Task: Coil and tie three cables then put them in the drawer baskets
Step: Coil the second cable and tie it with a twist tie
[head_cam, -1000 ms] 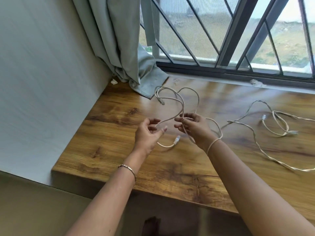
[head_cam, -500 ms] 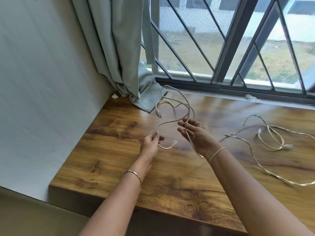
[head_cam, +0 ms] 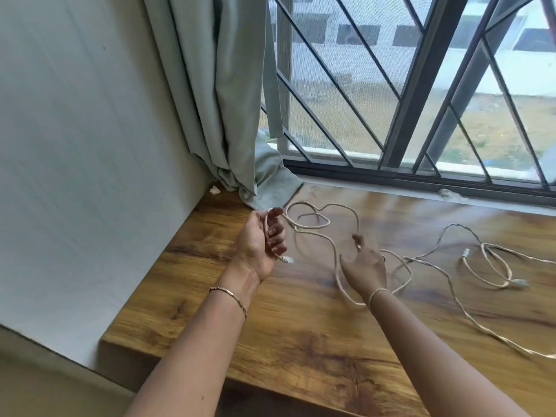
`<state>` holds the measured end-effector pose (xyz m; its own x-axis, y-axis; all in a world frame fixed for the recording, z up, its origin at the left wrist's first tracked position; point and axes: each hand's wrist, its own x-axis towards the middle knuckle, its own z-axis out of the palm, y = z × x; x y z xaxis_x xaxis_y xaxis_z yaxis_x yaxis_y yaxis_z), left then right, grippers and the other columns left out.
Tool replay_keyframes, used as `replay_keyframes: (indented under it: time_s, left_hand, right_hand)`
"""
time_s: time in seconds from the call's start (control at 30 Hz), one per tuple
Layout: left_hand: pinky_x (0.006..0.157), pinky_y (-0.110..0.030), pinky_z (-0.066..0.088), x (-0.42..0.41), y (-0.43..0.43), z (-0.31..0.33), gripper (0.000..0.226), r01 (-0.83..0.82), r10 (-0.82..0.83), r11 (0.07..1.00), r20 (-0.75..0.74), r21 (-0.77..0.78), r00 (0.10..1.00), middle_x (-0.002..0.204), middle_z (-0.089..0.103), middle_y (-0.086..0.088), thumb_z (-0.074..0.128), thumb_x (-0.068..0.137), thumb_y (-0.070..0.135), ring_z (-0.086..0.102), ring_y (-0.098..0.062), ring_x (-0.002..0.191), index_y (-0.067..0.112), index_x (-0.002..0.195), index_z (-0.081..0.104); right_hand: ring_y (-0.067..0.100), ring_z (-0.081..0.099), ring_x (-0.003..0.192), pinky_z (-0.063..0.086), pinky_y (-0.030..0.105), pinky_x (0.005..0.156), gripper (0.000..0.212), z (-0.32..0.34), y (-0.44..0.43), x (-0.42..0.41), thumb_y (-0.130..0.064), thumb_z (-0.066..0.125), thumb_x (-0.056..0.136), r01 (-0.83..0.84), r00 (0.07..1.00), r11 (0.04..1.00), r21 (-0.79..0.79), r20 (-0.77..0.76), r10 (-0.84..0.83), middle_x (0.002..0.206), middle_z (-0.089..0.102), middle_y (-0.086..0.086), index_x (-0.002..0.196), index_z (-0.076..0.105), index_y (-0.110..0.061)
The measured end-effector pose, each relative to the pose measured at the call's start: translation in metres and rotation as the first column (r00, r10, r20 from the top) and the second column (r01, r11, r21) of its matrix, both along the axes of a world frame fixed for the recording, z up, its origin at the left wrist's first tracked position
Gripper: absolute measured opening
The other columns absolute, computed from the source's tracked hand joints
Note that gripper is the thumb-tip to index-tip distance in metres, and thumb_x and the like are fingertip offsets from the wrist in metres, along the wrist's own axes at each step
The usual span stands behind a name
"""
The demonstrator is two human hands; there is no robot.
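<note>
Left hand [head_cam: 259,240]: raised just above the brown wood-grain tabletop [head_cam: 301,326] near its far left corner, palm turned up toward the camera, forearm reaching forward, fingers curled round the end of the thin beige cable [head_cam: 331,206], with the clear plug [head_cam: 288,260] jutting out below the little finger. Right hand [head_cam: 365,267]: back of hand to the camera, fingertips reaching to a loop of the same cable, but it is motion-blurred, so whether it pinches the strand cannot be determined. From the left hand the cable runs in loose loops across the tabletop, and further beige cabling [head_cam: 465,257] lies sprawled to the right.
</note>
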<state>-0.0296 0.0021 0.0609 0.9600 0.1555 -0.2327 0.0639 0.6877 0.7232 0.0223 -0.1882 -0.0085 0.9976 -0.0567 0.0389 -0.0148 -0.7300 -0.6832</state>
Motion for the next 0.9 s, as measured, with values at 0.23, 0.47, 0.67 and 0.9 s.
replay_keyframes:
  time_s: [0.23,0.47,0.67,0.9]
  left_hand:
    - [0.038,-0.016,0.019,0.000,-0.010,0.023,0.029,0.193,-0.198,0.966,0.016,0.173,0.980,0.056,0.036,0.006,0.039,0.102,0.029,0.028,-0.004,0.043,0.010,0.097,0.059]
    - [0.028,-0.012,0.018,-0.001,-0.007,0.045,0.031,0.216,-0.222,0.972,0.060,0.091,0.973,0.048,0.035,0.006,0.035,0.102,0.029,0.025,0.000,0.030,0.009,0.095,0.058]
    - [0.026,-0.010,0.020,-0.003,-0.004,0.055,0.035,0.334,-0.336,0.942,0.091,0.045,0.937,0.049,0.036,0.006,0.037,0.098,0.034,0.028,-0.001,0.025,0.008,0.105,0.059]
    - [0.041,-0.016,0.041,-0.014,-0.007,0.061,0.039,0.393,-0.427,0.882,0.086,0.259,0.900,0.050,0.048,0.002,0.047,0.091,0.042,0.051,-0.009,0.041,0.008,0.097,0.065]
  right_hand:
    - [0.016,0.065,0.103,0.050,0.033,0.092,0.027,0.077,0.050,0.017,-0.013,0.048,0.097,-0.542,0.822,0.795,0.273,0.370,0.434,0.111,0.069,0.001,0.117,0.061,-0.024]
    - [0.020,0.061,0.085,0.050,0.032,0.081,0.019,0.095,0.060,0.027,-0.009,0.058,0.092,-0.665,0.745,0.714,0.219,0.261,0.614,0.096,0.065,0.003,0.110,0.065,-0.012]
    - [-0.004,0.055,0.058,0.043,0.009,0.056,0.010,0.102,0.071,0.026,0.003,0.050,0.093,-0.611,0.792,0.723,0.322,0.261,0.552,0.074,0.057,-0.003,0.092,0.053,-0.007]
    - [0.020,0.051,0.066,0.045,0.040,0.058,0.022,0.104,0.079,0.028,0.000,0.050,0.089,-0.638,0.769,0.710,0.298,0.272,0.578,0.071,0.056,0.007,0.075,0.055,-0.016]
